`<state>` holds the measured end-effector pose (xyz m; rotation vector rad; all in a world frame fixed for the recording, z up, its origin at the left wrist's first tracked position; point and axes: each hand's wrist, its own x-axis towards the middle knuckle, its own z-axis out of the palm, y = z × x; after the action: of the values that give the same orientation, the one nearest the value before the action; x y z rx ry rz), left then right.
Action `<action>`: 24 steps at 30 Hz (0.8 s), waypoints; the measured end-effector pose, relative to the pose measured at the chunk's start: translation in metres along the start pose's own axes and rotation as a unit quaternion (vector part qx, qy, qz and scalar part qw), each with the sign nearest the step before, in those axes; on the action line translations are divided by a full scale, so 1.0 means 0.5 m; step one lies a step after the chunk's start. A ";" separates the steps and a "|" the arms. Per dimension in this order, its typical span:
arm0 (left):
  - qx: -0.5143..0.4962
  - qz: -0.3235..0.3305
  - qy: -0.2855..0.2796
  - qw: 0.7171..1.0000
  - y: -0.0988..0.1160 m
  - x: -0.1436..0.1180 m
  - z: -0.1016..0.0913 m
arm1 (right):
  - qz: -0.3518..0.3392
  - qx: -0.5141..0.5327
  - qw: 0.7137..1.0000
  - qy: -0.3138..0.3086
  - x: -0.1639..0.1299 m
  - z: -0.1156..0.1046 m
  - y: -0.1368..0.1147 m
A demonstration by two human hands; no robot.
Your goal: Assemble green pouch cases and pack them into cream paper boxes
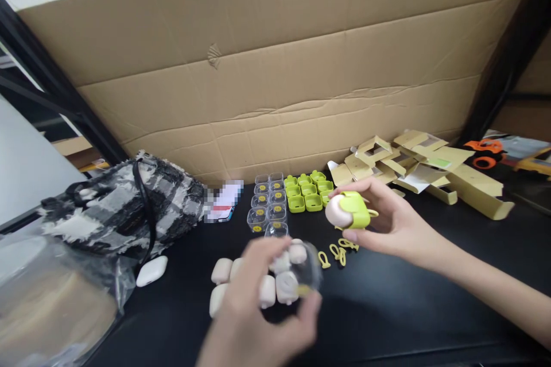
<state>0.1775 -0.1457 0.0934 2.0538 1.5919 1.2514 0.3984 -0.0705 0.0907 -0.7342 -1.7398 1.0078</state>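
Note:
My left hand (258, 315), slightly blurred, is closed on a clear plastic cover (314, 269) with a yellow sticker near its lower edge. Between the thumb and fingers of my right hand (398, 226) is a lime-green case (356, 210), tilted. A pale pinkish rounded piece (337, 211) shows from its left side, and a small loop sticks out on the right. Behind and partly under my left hand, several off-white rounded blocks (222, 270) lie on the black table. Several yellow-green loops (323, 260) lie below my right hand.
Clear plastic covers with yellow stickers (260, 200) stand in rows, beside rows of green cases (307, 189). Flattened cardboard boxes (430, 166) are heaped at the right. At the left are a fabric bag (172, 200), a white earbud case (152, 270) and a plastic bag (55, 304).

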 end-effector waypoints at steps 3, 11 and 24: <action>-0.066 -0.019 -0.001 0.998 0.022 -0.070 0.108 | 0.006 -0.009 0.999 -0.048 -0.013 0.002 -0.003; -0.137 -0.132 -0.050 0.981 -0.010 -0.100 0.190 | -0.029 -0.175 0.971 -0.159 -0.029 -0.009 -0.017; -0.220 -0.193 -0.051 0.955 -0.044 -0.125 0.203 | -0.025 -0.331 0.897 -0.292 -0.043 -0.001 -0.012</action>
<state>0.2369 -0.1635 -0.0106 1.4304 1.4188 1.1958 0.4066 -0.0909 0.0865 -0.8420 -2.6797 0.6101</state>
